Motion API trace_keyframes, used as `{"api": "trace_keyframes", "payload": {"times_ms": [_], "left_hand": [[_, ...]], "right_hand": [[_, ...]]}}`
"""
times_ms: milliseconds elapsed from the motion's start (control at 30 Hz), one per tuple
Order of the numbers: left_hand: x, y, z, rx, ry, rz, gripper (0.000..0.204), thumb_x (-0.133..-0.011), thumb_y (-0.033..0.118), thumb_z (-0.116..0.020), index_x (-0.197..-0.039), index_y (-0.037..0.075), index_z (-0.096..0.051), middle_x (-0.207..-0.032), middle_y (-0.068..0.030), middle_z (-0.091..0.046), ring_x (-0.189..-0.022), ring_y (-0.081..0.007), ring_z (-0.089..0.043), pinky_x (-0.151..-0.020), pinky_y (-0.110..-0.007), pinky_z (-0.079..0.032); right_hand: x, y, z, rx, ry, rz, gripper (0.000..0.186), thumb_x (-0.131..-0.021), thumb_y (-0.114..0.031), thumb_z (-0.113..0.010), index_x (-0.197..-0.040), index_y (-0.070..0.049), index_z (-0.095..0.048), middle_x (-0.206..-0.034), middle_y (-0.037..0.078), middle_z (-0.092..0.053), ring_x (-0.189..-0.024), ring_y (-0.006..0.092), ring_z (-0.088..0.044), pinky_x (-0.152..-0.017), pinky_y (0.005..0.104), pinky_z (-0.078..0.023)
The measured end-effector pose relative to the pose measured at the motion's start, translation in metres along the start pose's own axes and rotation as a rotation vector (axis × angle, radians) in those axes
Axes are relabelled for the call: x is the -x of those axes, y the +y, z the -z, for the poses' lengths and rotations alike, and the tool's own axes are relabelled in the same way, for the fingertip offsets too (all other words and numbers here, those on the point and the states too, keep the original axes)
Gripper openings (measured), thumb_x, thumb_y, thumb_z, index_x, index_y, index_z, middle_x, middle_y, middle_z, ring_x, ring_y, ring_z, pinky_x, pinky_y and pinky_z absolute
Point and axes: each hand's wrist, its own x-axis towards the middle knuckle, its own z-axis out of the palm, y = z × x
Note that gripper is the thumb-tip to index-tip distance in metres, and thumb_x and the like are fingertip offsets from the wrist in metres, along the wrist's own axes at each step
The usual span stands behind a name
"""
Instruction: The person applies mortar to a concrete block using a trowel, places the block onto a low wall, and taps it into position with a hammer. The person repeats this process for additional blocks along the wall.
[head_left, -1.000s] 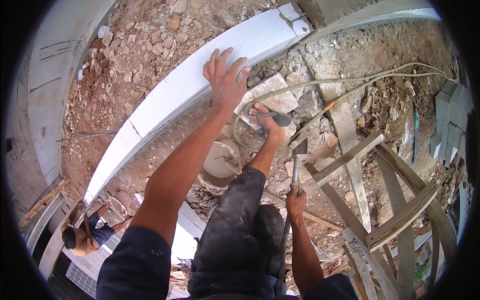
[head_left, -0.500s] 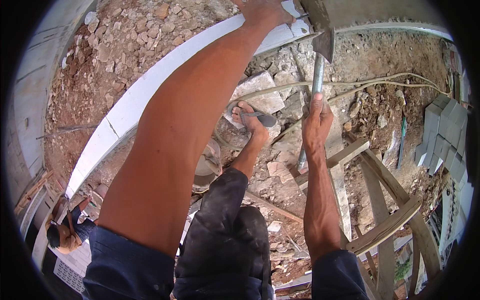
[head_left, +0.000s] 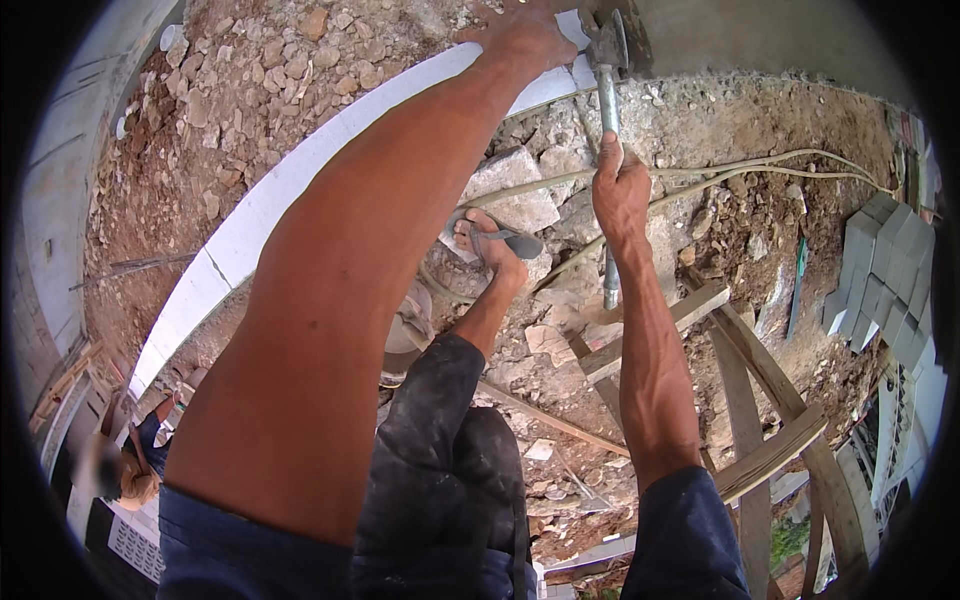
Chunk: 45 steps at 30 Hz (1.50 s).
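My left hand (head_left: pixel 520 35) lies flat with spread fingers on the top of a long white block wall (head_left: pixel 300 175) that curves across the view. My right hand (head_left: pixel 620 190) grips the metal handle of a hammer-like tool (head_left: pixel 606 90), held upright with its dark head at the wall's far end, close to my left hand. Below, my foot in a grey sandal (head_left: pixel 490 245) rests on broken stone rubble (head_left: pixel 530 200).
Red earth and stones (head_left: pixel 230 90) lie beyond the wall. Pale hoses (head_left: pixel 760 170) cross the rubble. Wooden scaffold planks (head_left: pixel 760 400) stand at the right, grey blocks (head_left: pixel 880 270) are stacked far right. A person (head_left: pixel 125 470) is far below at the lower left.
My left hand has slid further along the wall top to its far end. My right hand has raised the tool from low near my leg up to the wall's end.
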Motion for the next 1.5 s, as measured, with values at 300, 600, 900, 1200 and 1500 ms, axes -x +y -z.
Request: {"api": "trace_keyframes", "payload": {"times_ms": [300,600,900,1200,1500], "left_hand": [[-0.008,-0.007,-0.009,0.106,-0.049,-0.085,0.111,-0.066,0.035,-0.081,-0.152,0.013,-0.014,-0.153,-0.0279,-0.016,-0.139,-0.0418,-0.027,-0.112,-0.046,-0.030],[-0.006,-0.022,-0.004,0.000,0.012,-0.098,0.109,-0.069,0.045,-0.078,-0.152,0.012,-0.015,-0.153,-0.0291,-0.013,-0.142,-0.0432,-0.017,-0.116,-0.046,-0.021],[0.141,-0.122,0.003,0.329,0.669,-0.044,0.056,-0.083,0.042,-0.070,-0.127,0.010,-0.056,-0.145,-0.0216,-0.030,-0.135,-0.0379,-0.031,-0.106,-0.050,-0.034],[0.202,-0.135,-0.010,0.202,0.585,-0.037,0.051,-0.083,0.036,-0.070,-0.125,0.010,-0.057,-0.141,-0.0183,-0.038,-0.132,-0.0373,-0.036,-0.106,-0.050,-0.031],[0.196,-0.119,-0.006,0.223,0.589,-0.135,0.045,-0.084,0.029,-0.069,-0.124,0.013,-0.058,-0.142,-0.0149,-0.039,-0.136,-0.0366,-0.029,-0.110,-0.049,-0.023]], "right_hand": [[0.000,-0.011,0.007,0.132,-0.022,-0.022,0.059,-0.097,-0.045,-0.042,-0.090,0.010,-0.062,-0.073,0.033,-0.062,-0.078,0.0486,-0.064,-0.067,0.0521,-0.050],[0.015,-0.015,0.016,-0.045,-0.007,0.011,0.062,-0.099,-0.049,-0.039,-0.085,0.007,-0.062,-0.062,0.024,-0.059,-0.062,0.0375,-0.061,-0.060,0.0487,-0.046],[0.005,-0.002,0.006,0.320,0.010,0.186,0.048,-0.098,-0.037,-0.044,-0.082,0.007,-0.059,-0.062,0.029,-0.060,-0.058,0.0444,-0.063,-0.054,0.0498,-0.049],[-0.006,-0.016,0.014,0.321,-0.032,0.181,0.053,-0.098,-0.041,-0.043,-0.081,0.006,-0.057,-0.059,0.026,-0.059,-0.055,0.0391,-0.064,-0.048,0.0463,-0.049],[0.004,0.006,-0.004,0.500,-0.095,0.163,0.051,-0.099,-0.043,-0.041,-0.082,0.002,-0.057,-0.057,0.023,-0.060,-0.048,0.0346,-0.063,-0.041,0.0429,-0.050]]}}
